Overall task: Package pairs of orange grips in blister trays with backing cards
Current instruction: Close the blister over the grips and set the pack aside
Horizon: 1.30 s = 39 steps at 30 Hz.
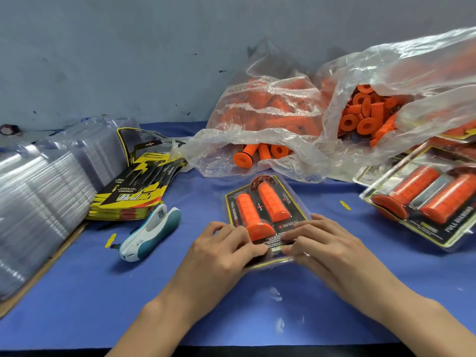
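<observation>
- My left hand (221, 249) and right hand (322, 243) both rest on the near end of the blister pack (266, 217); fingers gently bent and close together, tips pressing down on the clear plastic, thumbs meeting near the pack's bottom edge.
- Blister pack lies flat on the blue table cover (231, 305), centre, just in front of me. Clear tray over a black backing card with yellow border, white print.
- Inside: two orange grips (260, 212) side by side, knurled pattern, flanged ends.
- Left of it, a white and teal stapler (152, 233) lying on the cover.
- Two small yellow scraps (110, 240) on the cover, one either side.
- Far left: stack of clear empty blister trays (49, 181); count not readable.
- Beside them, pile of black-yellow backing cards (139, 191).
- Right: finished packs (422, 202) piled, top one holds two grips.
- Back: two clear plastic bags (270, 119) full of loose orange grips, too many to count.
</observation>
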{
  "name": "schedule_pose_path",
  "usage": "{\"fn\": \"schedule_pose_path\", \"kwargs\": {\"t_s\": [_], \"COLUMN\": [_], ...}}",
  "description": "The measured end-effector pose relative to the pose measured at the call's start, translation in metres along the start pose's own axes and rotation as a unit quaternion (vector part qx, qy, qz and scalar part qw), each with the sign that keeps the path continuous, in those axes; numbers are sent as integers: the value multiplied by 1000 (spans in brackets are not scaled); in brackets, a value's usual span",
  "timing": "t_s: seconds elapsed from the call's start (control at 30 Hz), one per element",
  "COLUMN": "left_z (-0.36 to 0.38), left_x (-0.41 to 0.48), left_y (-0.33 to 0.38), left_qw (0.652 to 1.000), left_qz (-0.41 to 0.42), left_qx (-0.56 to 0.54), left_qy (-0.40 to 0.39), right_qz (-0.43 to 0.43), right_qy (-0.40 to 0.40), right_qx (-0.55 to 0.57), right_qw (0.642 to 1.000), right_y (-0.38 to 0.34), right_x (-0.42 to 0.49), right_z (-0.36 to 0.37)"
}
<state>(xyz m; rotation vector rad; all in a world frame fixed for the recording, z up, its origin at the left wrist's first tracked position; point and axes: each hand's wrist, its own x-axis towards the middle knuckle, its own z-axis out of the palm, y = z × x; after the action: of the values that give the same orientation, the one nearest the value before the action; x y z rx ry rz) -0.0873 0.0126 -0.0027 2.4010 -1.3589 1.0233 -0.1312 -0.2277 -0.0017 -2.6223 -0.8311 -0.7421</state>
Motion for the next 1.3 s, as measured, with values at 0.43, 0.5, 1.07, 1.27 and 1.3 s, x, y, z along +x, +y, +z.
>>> {"fn": "schedule_pose_path", "kwargs": {"t_s": [0.43,0.5,1.07,1.27,1.3], "left_z": [7,9,20,5,4], "left_x": [9,9,13,-7,-8], "left_y": [9,7,8,-28,-28], "left_qw": [1000,999,1000,999,999], "left_qz": [1,-18,-12,-38,-41], "left_qx": [18,-26,23,35,34], "left_qy": [-10,-9,-2,1,5], "right_qz": [3,-2,27,58,64], "right_qy": [26,36,21,7,6], "right_qx": [6,-4,-145,-122,-128], "right_qw": [1000,999,989,991,990], "right_y": [-19,-18,-2,22,23], "right_x": [3,3,-4,-12,-11], "right_z": [15,14,8,-2,-2]}}
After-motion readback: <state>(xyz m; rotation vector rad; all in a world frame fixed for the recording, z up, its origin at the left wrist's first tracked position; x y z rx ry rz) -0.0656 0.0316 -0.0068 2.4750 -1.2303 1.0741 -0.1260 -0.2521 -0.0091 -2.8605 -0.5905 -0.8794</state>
